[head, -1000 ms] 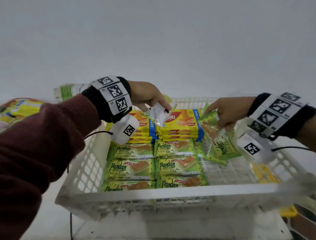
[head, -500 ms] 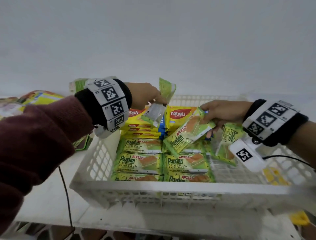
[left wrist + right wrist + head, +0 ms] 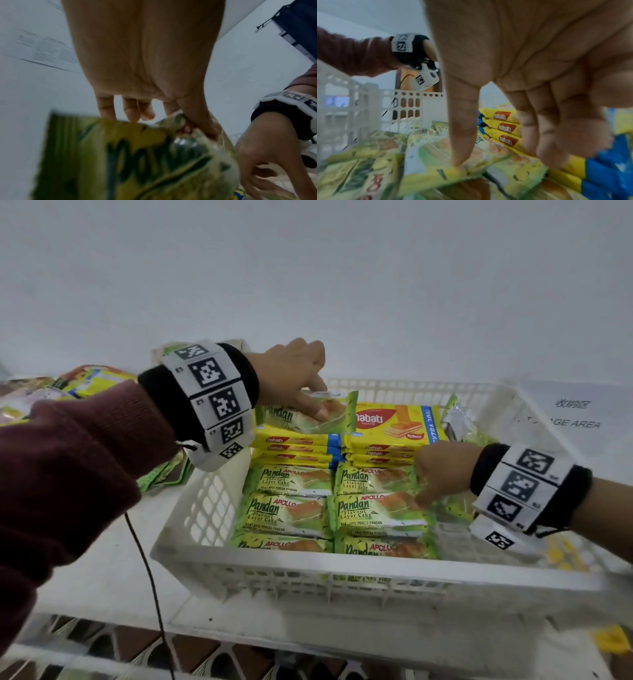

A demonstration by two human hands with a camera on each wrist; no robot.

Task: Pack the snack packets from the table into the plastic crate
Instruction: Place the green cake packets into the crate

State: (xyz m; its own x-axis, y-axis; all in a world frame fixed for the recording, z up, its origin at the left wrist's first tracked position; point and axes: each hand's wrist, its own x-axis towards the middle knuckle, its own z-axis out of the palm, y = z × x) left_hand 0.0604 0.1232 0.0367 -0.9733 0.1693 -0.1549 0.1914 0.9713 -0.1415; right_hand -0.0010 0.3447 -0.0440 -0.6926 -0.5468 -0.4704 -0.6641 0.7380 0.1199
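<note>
White slotted plastic crate [image 3: 191, 508] in front of you is already well filled: green Pandan layer-cake packets [image 3: 287, 513] lie in two near columns, and yellow Nabati wafer packets [image 3: 399, 422] are stacked at the back. Half a second ago your left hand [image 3: 291, 374] held a green packet up in the air above the crate; now that same green Pandan packet [image 3: 305, 414] is down, lying on the left stack of wafers. Your thumb and fingers are curled onto it, pinching it at its near edge in the left wrist view [image 3: 202, 125], so it is placed but not yet let go.

Your right hand [image 3: 435, 470] has also come down. A moment back it gripped a green packet held out over the middle of the crate; now its fingers [image 3: 462, 142] point straight down and press on the green packets in the right near column, with nothing pinched between them. That packet looks delivered and is being tucked flat.

For the task, this means two more packets are in the crate in one go. Free floor remains on the crate's right side, where a silver-backed packet [image 3: 457, 419] leans against the far wall. More loose packets [image 3: 89, 378] wait on the white table [image 3: 102, 570] to your left, so the likely next step is to release and reach there.
</note>
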